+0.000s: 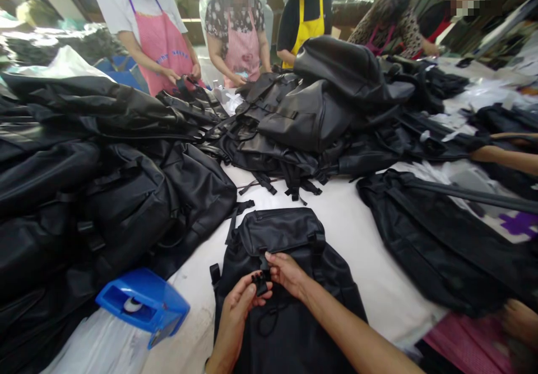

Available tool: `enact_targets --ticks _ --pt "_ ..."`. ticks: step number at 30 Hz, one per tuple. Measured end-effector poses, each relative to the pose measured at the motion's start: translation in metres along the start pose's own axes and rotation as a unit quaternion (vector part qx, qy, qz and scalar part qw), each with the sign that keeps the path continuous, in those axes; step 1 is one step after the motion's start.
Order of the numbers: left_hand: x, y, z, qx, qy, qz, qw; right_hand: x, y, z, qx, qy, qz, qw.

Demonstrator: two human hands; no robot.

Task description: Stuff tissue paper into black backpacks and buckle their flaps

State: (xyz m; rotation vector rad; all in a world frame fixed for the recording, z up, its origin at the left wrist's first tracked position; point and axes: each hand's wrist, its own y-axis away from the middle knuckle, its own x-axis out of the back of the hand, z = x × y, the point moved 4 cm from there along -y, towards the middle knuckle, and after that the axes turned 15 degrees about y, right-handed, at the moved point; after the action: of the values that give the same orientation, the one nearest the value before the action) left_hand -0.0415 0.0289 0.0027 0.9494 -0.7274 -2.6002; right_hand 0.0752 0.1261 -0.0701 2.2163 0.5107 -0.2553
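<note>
A black backpack [294, 318] lies on the white table in front of me, its top flap pointing away. Over its middle, my left hand [246, 295] pinches a black buckle [261, 285] whose prongs point up. Just above and to the right, my right hand [286, 270] has thumb and fingers closed on a short black strap end [264, 262] hanging from the flap; its fingers partly hide that piece. The two held parts are close together, and I cannot tell whether they touch. A thin cord loop [268, 322] lies on the bag below my hands.
Black bags [105, 194] are heaped at left, with another pile [311, 110] ahead. A blue tape dispenser [145, 304] sits on clear plastic [101, 346] at lower left. Another backpack [445, 239] lies at right, near a person's arm [508, 158]. Several people in aprons stand across the table [336, 206].
</note>
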Motion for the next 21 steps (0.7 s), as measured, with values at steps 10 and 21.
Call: enact_targets --ticks 10,21 --pt "0.024 0.013 0.013 -0.015 -0.131 0.054 0.99 0.002 0.0 0.001 0.004 0.026 -0.001 1.0" --pt "0.008 0.032 0.027 -0.054 0.038 0.085 0.994 -0.001 0.001 0.0 0.006 0.042 0.011 0.999"
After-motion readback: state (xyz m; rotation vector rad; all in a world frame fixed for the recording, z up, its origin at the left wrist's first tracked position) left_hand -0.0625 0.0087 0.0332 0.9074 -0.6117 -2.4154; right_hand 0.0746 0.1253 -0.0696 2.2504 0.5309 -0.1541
